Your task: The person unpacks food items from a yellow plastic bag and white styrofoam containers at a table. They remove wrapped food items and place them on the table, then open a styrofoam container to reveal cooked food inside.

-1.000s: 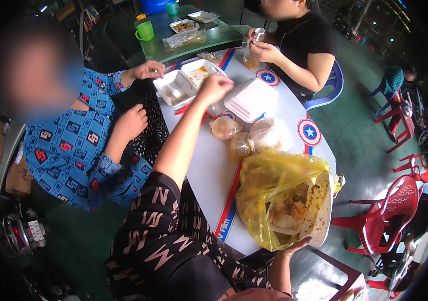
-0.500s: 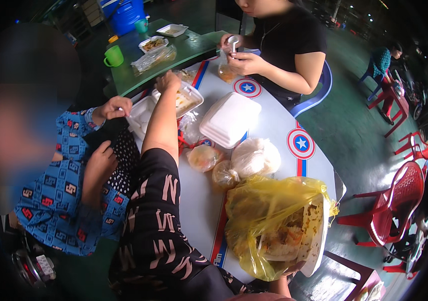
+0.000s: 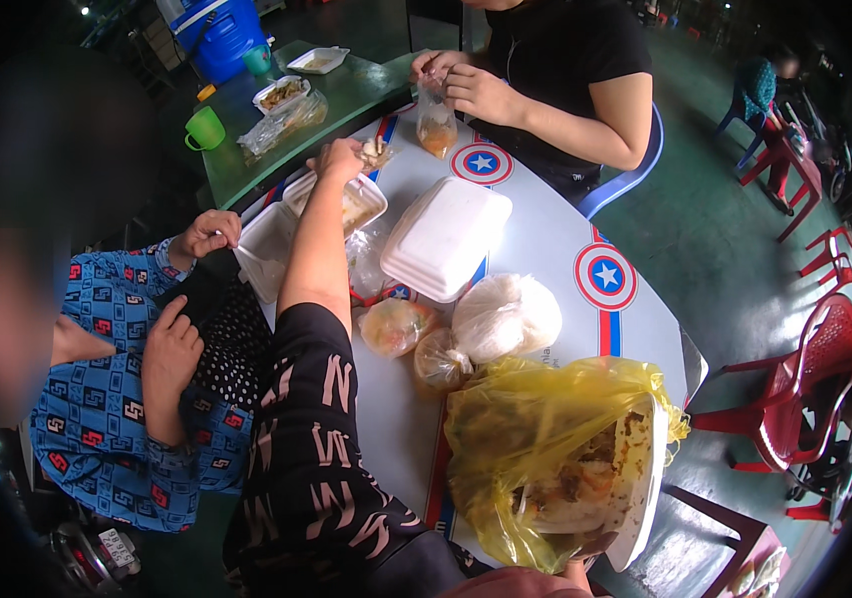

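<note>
My left arm reaches far across the table, and my left hand [image 3: 339, 160] is closed at the far edge beside a clear bag with pale bits [image 3: 376, 154]. What its fingers hold is hidden. Below that wrist lies an open white foam box [image 3: 268, 244] with food remains in its far half. My right hand [image 3: 579, 572], mostly hidden at the lower edge, grips an open foam box [image 3: 642, 488] of leftover food from below. A yellow plastic bag [image 3: 515, 419] drapes over this box. Nearby sit a shut foam box [image 3: 451, 237] and tied bags of food [image 3: 398, 327].
At left sits a person in a blue patterned shirt [image 3: 97, 429]. Across, a person in black [image 3: 565, 80] handles a clear bag of orange food [image 3: 436, 130]. A green table [image 3: 236, 179] bears a green mug [image 3: 205, 129]. Red chairs [image 3: 825, 369] stand at right.
My left hand stays at the far edge, now beside the clear bag with pale bits. The person across has lowered the white spoon out of sight, both hands now at the bag's top.
</note>
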Demonstrator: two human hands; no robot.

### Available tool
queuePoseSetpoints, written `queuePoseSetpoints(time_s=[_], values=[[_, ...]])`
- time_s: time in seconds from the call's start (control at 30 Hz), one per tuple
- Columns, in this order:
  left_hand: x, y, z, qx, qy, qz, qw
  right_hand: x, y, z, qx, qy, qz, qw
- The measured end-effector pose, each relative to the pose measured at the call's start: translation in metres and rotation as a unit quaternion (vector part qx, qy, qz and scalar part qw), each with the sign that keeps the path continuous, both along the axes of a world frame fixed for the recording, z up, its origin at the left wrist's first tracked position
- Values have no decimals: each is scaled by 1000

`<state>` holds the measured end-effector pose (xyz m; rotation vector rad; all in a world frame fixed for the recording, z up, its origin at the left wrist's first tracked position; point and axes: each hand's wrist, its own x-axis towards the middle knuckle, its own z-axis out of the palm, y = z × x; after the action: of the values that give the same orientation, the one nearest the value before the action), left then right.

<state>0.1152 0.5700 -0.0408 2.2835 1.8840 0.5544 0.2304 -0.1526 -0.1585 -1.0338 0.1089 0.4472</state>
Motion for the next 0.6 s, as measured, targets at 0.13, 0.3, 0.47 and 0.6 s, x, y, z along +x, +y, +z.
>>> queuePoseSetpoints(time_s=[0.13,0.3,0.47,0.6], values=[[11,-7,0,-24,-32,-102,994,1,6,-3,0,-2,0,1000],[22,6,-21,-74,-199,-245,946,-1,11,-3,4,-3,3,1000],[21,1,-27,-105,-211,-263,936,-2,14,-3,12,-4,12,1000],[24,-6,-14,-86,-113,-299,944,-3,16,-5,13,-8,11,1000]])
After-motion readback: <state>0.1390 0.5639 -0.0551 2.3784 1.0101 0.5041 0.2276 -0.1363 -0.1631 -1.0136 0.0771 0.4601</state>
